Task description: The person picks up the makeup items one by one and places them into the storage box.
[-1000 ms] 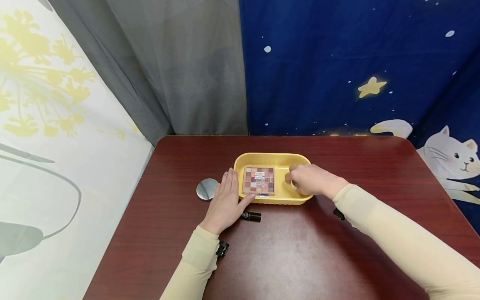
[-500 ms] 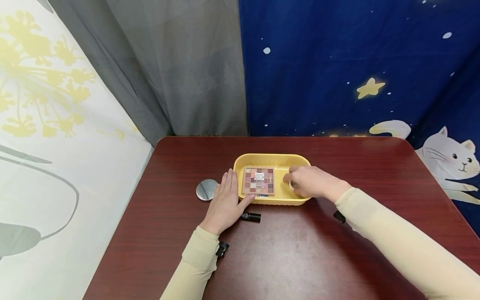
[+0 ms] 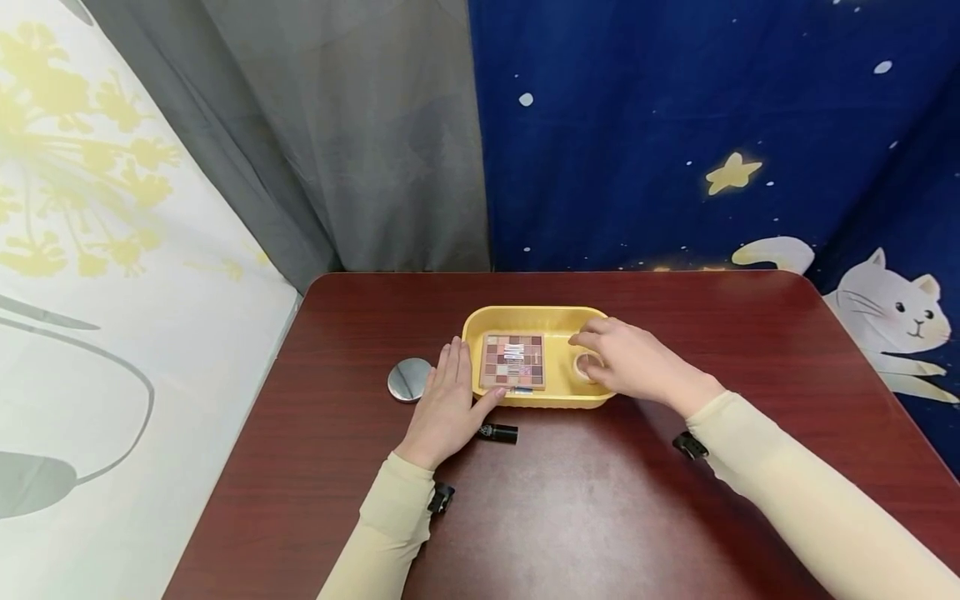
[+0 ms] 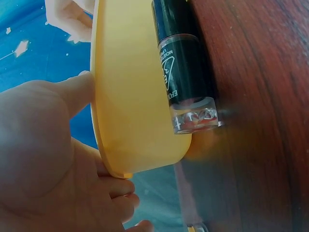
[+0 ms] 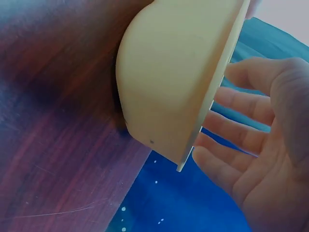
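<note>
A yellow plastic tray [image 3: 525,313] holds an eyeshadow palette [image 3: 513,362] in its left part and a small round pale item [image 3: 582,367] near the right end. My left hand [image 3: 442,408] rests on the tray's left end, fingers straight along the outside and thumb on the near rim. Over the right end hovers my right hand [image 3: 633,358], its fingers loosely spread above the round item and partly hiding it. In the right wrist view the fingers [image 5: 236,130] reach past the tray rim with nothing gripped.
A black lipstick tube [image 4: 186,72] with a clear end lies on the table just in front of the tray, partly behind the left hand in the head view. Left of that hand is a round silver mirror [image 3: 409,380]. Curtains hang behind the dark red table [image 3: 570,517].
My right hand has let go of the small round item, spreading its fingers and lifting slightly, so the item now shows in the tray. The left hand stays at the rim.
</note>
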Available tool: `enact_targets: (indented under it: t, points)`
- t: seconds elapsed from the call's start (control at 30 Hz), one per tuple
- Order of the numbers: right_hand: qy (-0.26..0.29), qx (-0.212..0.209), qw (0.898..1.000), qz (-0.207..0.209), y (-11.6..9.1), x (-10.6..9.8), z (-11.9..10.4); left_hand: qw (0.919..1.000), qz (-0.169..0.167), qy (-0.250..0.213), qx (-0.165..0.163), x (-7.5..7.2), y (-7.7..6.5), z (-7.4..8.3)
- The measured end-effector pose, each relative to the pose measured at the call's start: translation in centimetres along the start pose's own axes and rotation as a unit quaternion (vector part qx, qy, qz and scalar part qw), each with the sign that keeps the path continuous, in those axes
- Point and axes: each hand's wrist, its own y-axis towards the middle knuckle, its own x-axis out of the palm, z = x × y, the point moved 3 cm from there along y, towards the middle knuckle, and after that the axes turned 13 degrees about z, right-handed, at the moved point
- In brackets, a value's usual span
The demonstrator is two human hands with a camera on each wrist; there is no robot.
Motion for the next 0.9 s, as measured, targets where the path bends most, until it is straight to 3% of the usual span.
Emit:
enact_targets:
  t: [0.23, 0.53, 0.9]
  points:
    - [0.000, 0.010, 0.999, 0.037, -1.4, 0.0, -0.2, 1.0000, 0.000, 0.000, 0.002, 0.0, 0.0, 0.0]
    - [0.005, 0.078, 0.995, 0.057, -3.4, 0.3, 0.1, 1.0000, 0.004, 0.000, 0.003, 0.0, 0.0, -0.1]
    - [0.013, 0.146, 0.989, 0.034, -4.9, 1.7, 0.6, 0.9999, 0.009, 0.004, 0.008, 0.2, 0.0, -0.1]
